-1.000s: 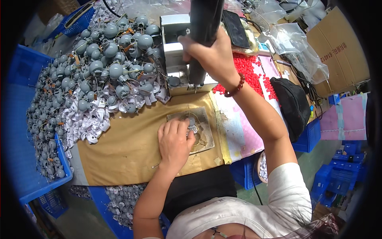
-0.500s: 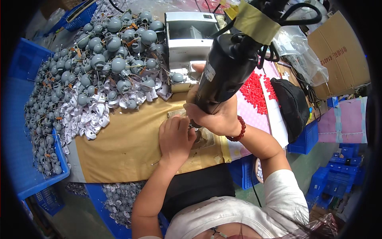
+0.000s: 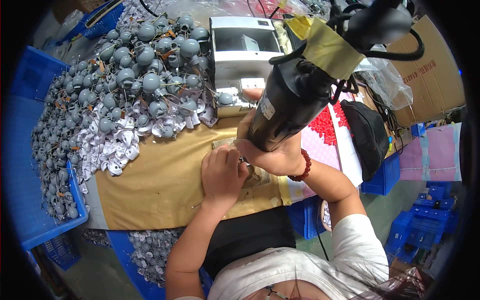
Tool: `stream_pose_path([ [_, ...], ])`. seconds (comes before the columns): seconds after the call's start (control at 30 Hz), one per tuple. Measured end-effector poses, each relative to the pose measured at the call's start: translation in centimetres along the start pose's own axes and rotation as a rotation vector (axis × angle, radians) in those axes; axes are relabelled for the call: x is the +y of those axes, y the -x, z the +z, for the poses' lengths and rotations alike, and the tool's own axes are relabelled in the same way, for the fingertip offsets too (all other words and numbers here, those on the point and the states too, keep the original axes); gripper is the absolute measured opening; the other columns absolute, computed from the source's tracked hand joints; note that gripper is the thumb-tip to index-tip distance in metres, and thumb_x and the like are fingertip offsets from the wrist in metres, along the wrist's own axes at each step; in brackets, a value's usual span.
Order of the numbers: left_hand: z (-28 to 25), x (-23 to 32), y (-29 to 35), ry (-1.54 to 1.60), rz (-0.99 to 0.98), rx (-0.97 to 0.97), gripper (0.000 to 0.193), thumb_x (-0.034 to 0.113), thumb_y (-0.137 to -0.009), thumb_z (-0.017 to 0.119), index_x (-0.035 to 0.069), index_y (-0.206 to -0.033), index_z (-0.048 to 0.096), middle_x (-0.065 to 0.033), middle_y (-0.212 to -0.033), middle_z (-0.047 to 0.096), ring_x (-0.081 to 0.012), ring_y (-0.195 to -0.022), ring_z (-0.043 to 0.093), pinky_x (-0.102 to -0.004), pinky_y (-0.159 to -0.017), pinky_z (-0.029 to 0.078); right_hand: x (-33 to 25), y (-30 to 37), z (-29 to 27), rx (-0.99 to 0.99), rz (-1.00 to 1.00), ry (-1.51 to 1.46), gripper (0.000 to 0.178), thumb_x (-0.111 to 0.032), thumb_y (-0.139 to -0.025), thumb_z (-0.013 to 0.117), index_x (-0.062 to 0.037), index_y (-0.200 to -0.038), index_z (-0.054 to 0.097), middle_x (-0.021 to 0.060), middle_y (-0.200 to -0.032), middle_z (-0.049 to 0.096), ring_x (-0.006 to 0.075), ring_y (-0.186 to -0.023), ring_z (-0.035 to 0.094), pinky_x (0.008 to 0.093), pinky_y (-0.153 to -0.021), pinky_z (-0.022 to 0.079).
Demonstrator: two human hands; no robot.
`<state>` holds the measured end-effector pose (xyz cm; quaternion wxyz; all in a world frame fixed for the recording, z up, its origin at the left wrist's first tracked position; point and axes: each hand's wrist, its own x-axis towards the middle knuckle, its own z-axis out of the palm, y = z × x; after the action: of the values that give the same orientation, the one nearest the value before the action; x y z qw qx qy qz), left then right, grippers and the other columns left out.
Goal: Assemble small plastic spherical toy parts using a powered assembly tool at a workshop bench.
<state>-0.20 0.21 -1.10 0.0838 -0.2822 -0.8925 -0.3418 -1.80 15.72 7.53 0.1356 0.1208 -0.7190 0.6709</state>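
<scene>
My right hand (image 3: 280, 156) is wrapped round the lower part of a black electric screwdriver (image 3: 287, 95), which leans with its upper end to the right; yellow tape (image 3: 334, 47) binds its cable end. Close beside it, my left hand (image 3: 220, 172) has its fingers bent and pressed together over a worn patch on the brown table cover (image 3: 150, 185). What the left fingers hold is mostly hidden; only a small dark and light bit shows near the thumb. The driver's tip is hidden behind the hands.
A big heap of grey ball-shaped parts (image 3: 151, 82) with wires lies at the left, with white plastic pieces (image 3: 110, 145) before it. A white machine (image 3: 245, 65) stands beyond my hands. Small red parts (image 3: 322, 125), a black pouch (image 3: 367, 135) and a carton (image 3: 425, 70) are at the right.
The screwdriver's upper end has swung to the right, so it leans more. My right hand has shifted slightly right with it; my left hand has hardly moved.
</scene>
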Motion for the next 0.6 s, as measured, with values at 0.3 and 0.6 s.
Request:
stream_pose_path([
  [0.3,-0.5,-0.2,0.0,0.046,0.036,-0.004,0.035,0.015,-0.073,0.073,0.006,-0.103,0.058,-0.0131,-0.108,0.059,-0.0324,-0.111,0.058,-0.0474,-0.099,0.042,1.3,1.3,-1.0,-0.249,-0.234,0.208,0.070,0.005,-0.083,0.069,-0.0004,-0.140,0.029,0.0059,-0.083,0.061,0.0115,-0.073,0.059,0.0262,-0.069,0.047],
  [0.6,-1.2,-0.6,0.1,0.077,0.086,-0.008,0.047,0.013,-0.072,0.072,0.005,-0.115,0.056,-0.0146,-0.110,0.059,-0.0353,-0.110,0.057,-0.0482,-0.098,0.041,0.4,1.8,-0.5,-0.288,-0.405,0.257,0.054,-0.011,-0.081,0.078,-0.0080,-0.125,0.047,0.0073,-0.088,0.063,0.0166,-0.077,0.062,0.0324,-0.072,0.050],
])
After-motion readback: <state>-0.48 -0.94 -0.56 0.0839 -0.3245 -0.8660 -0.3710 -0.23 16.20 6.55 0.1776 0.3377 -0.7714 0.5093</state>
